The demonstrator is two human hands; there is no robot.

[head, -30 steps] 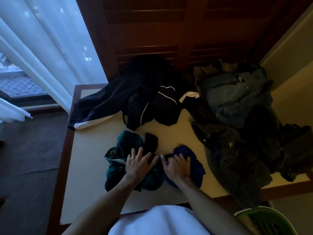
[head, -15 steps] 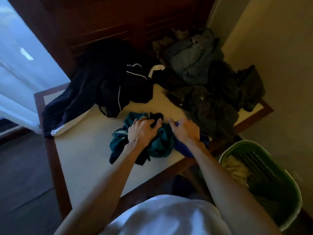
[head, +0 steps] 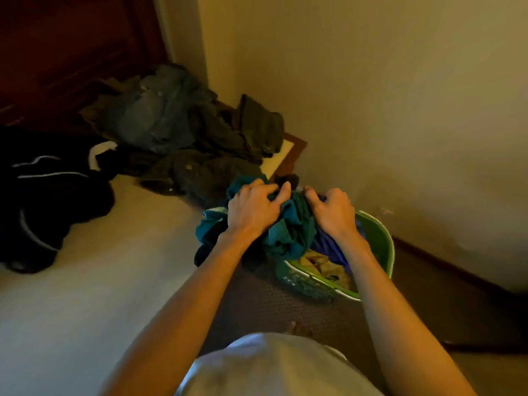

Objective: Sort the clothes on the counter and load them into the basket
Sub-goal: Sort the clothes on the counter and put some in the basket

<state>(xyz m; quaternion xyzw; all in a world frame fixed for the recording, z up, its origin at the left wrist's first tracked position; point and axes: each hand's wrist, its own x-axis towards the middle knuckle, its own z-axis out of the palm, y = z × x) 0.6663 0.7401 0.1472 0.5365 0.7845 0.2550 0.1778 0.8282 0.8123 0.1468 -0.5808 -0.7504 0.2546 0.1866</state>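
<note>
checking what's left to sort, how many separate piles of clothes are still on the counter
2: a black pile with white piping at the left, and a grey-olive pile in the far corner by the wall. Garments within each overlap, so more may be hidden.

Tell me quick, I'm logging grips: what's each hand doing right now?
Left hand: closed, gripping the teal clothes.
Right hand: closed, gripping the blue garment of the same bundle, above the green basket.

Counter left; basket on floor just right of counter's near-right edge, below bundle of clothes. Pile of clothes at counter's far-right corner against wall; second pile far left on counter.
</note>
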